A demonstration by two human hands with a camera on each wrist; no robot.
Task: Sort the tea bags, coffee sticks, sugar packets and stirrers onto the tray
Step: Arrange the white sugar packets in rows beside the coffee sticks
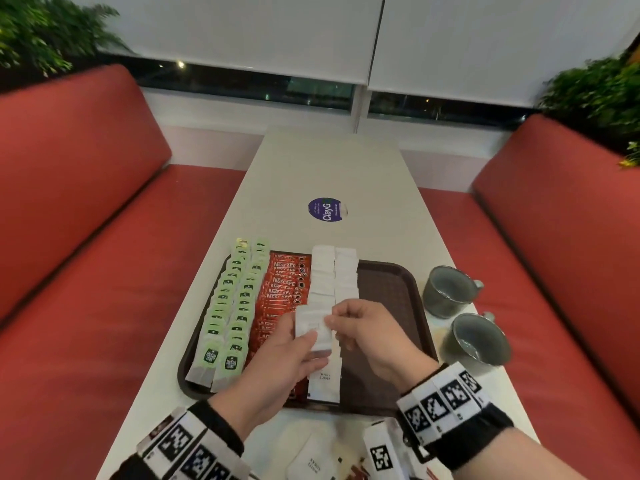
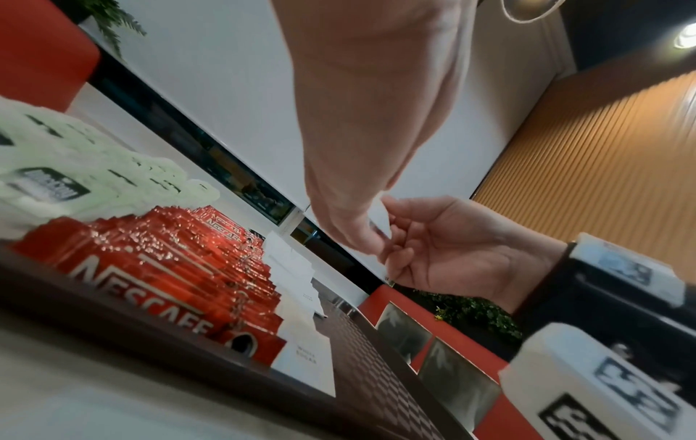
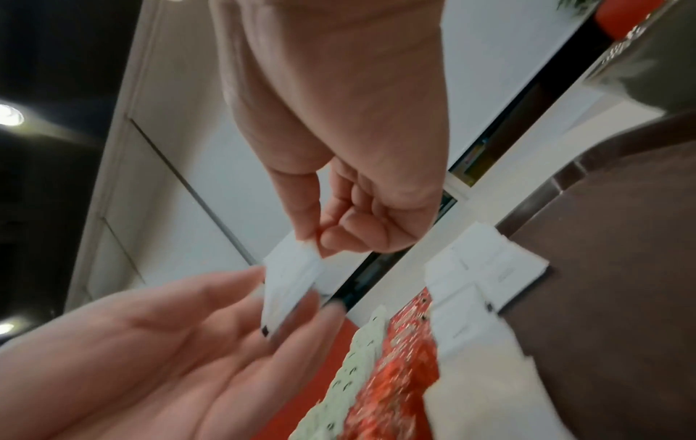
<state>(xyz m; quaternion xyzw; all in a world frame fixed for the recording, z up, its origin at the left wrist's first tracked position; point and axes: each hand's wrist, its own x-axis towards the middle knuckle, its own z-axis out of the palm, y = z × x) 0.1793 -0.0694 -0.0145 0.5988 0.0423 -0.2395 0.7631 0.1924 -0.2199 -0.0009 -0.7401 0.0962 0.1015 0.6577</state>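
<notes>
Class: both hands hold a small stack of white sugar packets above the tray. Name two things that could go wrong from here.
1. The small stack of white sugar packets is only pinched between the left hand and right hand; one could slip onto the red Nescafe coffee sticks.
2. The white sugar rows overhang the brown plastic tray's far rim; a nudge might push them off.

My head camera looks down on the tray (image 1: 391,289) from above. Both wrist cameras sit low by the tray, tilted upward, close; all three share my sugar packets (image 3: 292,285).
</notes>
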